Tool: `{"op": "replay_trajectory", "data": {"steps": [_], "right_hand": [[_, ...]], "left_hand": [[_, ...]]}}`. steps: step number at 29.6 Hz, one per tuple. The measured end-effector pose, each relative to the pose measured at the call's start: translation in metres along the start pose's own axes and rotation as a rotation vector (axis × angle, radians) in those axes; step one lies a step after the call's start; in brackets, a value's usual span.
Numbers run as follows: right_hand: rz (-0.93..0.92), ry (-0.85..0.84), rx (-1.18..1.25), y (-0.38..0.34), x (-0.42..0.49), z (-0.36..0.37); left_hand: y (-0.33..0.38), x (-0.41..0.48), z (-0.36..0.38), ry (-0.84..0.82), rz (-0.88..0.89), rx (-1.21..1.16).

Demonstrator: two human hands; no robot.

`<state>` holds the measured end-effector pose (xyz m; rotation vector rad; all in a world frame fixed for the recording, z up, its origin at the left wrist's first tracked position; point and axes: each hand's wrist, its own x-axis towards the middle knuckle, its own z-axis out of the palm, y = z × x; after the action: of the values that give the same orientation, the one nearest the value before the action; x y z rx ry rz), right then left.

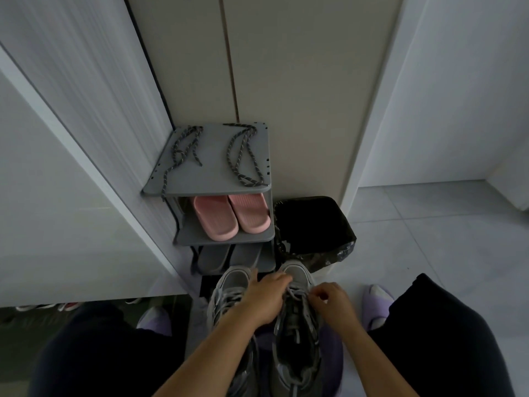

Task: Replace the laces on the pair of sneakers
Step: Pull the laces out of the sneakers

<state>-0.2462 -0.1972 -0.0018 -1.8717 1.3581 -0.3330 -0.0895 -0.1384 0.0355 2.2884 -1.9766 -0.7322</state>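
Note:
Two grey sneakers stand side by side on the floor between my knees, the left sneaker (pixel 229 293) and the right sneaker (pixel 297 325). My left hand (pixel 263 299) reaches across onto the right sneaker's laces (pixel 294 293), fingers curled at them. My right hand (pixel 333 300) pinches the same lace from the right side. Two dark patterned spare laces lie on top of the grey shoe rack (pixel 211 179): one lace (pixel 180 151) at the left, the other lace (pixel 246 156) at the right.
Pink slippers (pixel 232 214) sit on the rack's middle shelf, grey slippers (pixel 226 257) on the one below. A black-bagged bin (pixel 315 230) stands right of the rack. Walls close in on the left and behind. My feet wear purple slippers (pixel 376 296). Tiled floor opens to the right.

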Motion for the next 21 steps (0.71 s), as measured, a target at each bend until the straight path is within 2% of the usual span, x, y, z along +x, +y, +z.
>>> {"op": "replay_trajectory", "data": {"steps": [3,6,8,10,14,17,21], "right_hand": [[0.023,-0.113,0.03,-0.006,-0.004,-0.006],[0.051,-0.254,0.306,-0.015,-0.01,-0.008],[0.116,-0.228,0.434,-0.014,-0.009,-0.008],[0.152,-0.135,0.405,-0.009,-0.006,-0.004],[0.17,-0.052,0.354,-0.006,-0.003,0.005],[0.126,-0.043,0.325,-0.008,0.0,0.007],[0.095,-0.04,0.249,-0.007,0.002,0.01]], "left_hand": [[-0.006,0.001,-0.006,0.0,-0.045,0.007],[-0.008,-0.008,-0.014,-0.042,-0.013,-0.131],[-0.005,-0.015,-0.015,-0.062,-0.046,-0.382],[-0.001,-0.014,-0.01,0.0,-0.127,-0.51],[0.008,-0.003,0.003,0.149,-0.267,-0.531],[0.01,0.003,0.004,0.129,-0.339,-0.625],[0.008,0.008,-0.004,0.008,-0.332,-0.588]]}}
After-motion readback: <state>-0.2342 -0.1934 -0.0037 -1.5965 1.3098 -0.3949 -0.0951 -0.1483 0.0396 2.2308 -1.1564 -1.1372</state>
